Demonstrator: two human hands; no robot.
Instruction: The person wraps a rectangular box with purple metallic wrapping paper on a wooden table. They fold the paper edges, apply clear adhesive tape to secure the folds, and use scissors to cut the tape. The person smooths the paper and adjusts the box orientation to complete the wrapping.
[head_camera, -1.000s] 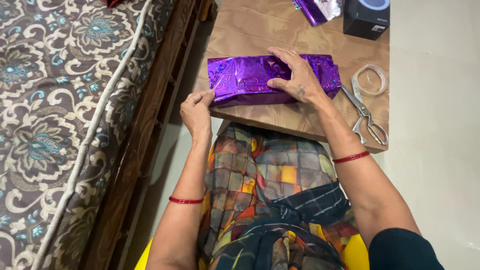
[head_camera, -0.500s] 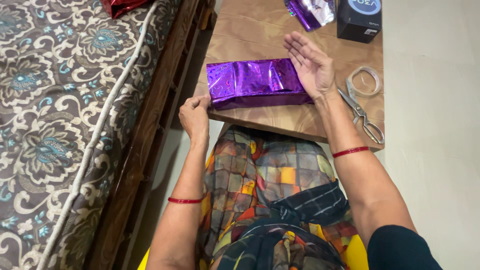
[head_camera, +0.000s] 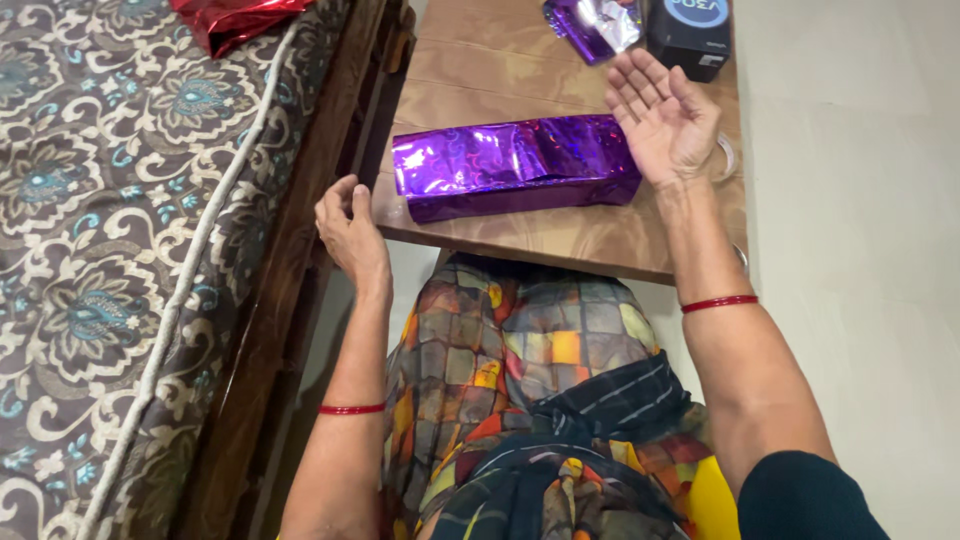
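Near the table's (head_camera: 560, 240) front edge sits the purple foil-wrapped box (head_camera: 515, 165), lying flat; right hand (head_camera: 665, 120) hovers at its right end, palm up, fingers spread wide, holding nothing; left hand (head_camera: 350, 230) hangs loosely curled off the front-left corner, empty too, beside the bed (head_camera: 120, 250).

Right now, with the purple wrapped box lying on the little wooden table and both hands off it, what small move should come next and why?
Probably bring the right hand back down onto the box. That hand hovers open, palm up, just past the box's right end, where the foil looks loosely folded. The left hand sits at the table corner, off the box, so nothing holds the wrap.
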